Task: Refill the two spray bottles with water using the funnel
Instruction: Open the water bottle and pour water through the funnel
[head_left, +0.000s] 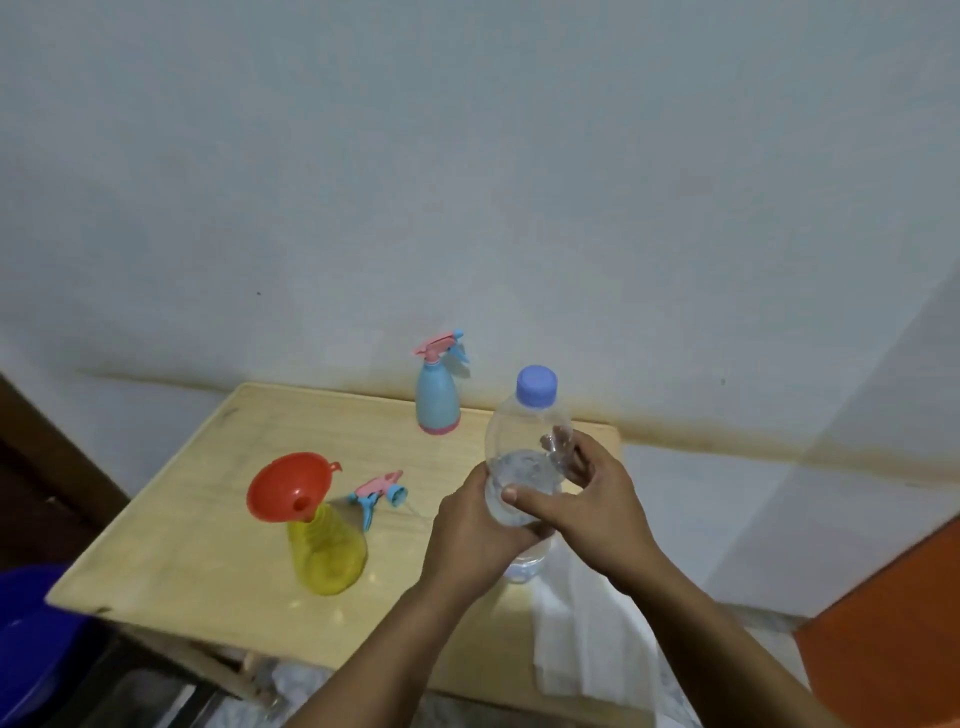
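A clear plastic water bottle (524, 431) with a purple cap stands upright over the right side of the wooden table (197, 551), partly filled. My left hand (472, 530) grips its lower body and my right hand (587, 499) grips its middle from the right. A yellow spray bottle (328, 556) stands open at centre-left with a red funnel (289, 486) tilted in its neck. Its pink and blue spray head (378, 493) lies on the table just behind it. A blue spray bottle (438, 397) with its pink trigger head on stands at the back edge.
A white cloth (587, 634) hangs over the table's front right edge. A dark blue tub (31, 639) sits on the floor at the left. An orange panel (893, 634) stands at the right. The wall runs close behind the table.
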